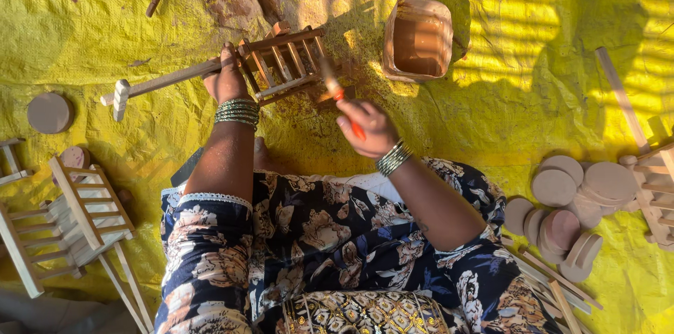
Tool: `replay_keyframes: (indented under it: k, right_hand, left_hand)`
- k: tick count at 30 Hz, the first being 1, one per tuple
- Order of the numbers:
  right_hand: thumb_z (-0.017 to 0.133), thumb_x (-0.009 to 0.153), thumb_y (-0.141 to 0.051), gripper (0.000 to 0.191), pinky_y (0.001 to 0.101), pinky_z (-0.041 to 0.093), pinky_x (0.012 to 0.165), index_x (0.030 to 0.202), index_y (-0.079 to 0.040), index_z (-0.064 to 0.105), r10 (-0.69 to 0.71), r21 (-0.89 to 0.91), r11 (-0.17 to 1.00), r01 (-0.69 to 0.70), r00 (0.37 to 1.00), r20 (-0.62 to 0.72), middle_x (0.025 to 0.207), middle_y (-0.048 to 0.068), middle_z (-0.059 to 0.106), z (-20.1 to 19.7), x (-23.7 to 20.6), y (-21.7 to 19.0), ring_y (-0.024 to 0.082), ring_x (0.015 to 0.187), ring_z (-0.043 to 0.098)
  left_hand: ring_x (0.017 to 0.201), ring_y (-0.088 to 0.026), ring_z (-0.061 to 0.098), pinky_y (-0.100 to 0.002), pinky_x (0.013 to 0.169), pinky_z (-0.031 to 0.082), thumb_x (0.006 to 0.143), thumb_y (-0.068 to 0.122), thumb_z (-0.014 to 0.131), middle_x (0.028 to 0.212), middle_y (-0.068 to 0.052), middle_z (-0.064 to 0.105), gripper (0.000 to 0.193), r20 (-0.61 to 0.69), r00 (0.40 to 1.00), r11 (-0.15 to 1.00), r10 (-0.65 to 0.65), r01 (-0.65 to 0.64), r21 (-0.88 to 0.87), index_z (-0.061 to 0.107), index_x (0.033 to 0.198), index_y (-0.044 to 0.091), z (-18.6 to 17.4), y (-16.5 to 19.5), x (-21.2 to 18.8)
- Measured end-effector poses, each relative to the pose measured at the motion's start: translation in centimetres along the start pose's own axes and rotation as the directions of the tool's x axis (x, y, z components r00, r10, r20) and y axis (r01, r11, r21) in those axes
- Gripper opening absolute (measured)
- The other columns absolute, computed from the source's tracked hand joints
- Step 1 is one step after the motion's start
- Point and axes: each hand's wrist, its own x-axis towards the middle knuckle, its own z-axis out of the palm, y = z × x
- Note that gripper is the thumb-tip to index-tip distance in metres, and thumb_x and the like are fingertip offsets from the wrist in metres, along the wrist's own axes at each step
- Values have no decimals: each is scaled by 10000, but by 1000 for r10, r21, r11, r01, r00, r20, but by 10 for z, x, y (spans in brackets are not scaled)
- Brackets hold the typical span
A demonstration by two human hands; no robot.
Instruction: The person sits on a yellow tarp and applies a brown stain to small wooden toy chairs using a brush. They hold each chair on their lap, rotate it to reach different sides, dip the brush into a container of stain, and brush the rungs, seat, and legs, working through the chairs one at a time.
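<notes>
My left hand (226, 78) grips a small slatted wooden frame (284, 64) on a long stick handle, holding it over the yellow tarp (491, 95). The frame is brown and looks wet with paint. My right hand (368, 127) holds an orange-handled paintbrush (339, 94), its bristle end touching the frame's near edge. Just beyond the frame stands a square tub of brown paint (419, 39). Bangles circle both wrists.
Unpainted slatted wooden frames (67, 222) lie at the left. A heap of round wooden discs (569, 201) and thin sticks (554, 285) sits at the right, beside another wooden frame (656, 186). A single disc (49, 112) lies at the far left.
</notes>
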Motion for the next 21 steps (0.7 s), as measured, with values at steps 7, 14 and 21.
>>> replay_keyframes:
  k: [7,14,21]
  right_hand:
    - [633,1019,-54,231,292,633,757,1248,-38,658,-164,521,797,306,939,-302,1071,110,748,28,-7,-14,176,897,743]
    - [637,1014,-53,146,308,595,696,1127,-39,729,270,331,925,-186,935,-229,973,121,786,7,-4,23,179,778,734]
    - [621,1037,-82,173,327,644,778,1192,-12,657,50,662,743,95,979,-197,1040,101,755,27,-10,-34,191,881,761]
  left_hand:
    - [872,-217,730,-345,807,641,906,169,803,969,-152,737,300,49,999,1000,2,-1,-31,594,1006,-22,2,0,-8]
    - [915,-228,742,-361,836,656,839,121,840,1013,-146,732,344,63,998,988,2,8,-151,575,1038,27,7,4,-12]
    - [921,-258,761,-391,827,641,803,115,864,1045,-187,737,381,55,998,978,-41,51,-201,621,1067,-14,3,-1,-11]
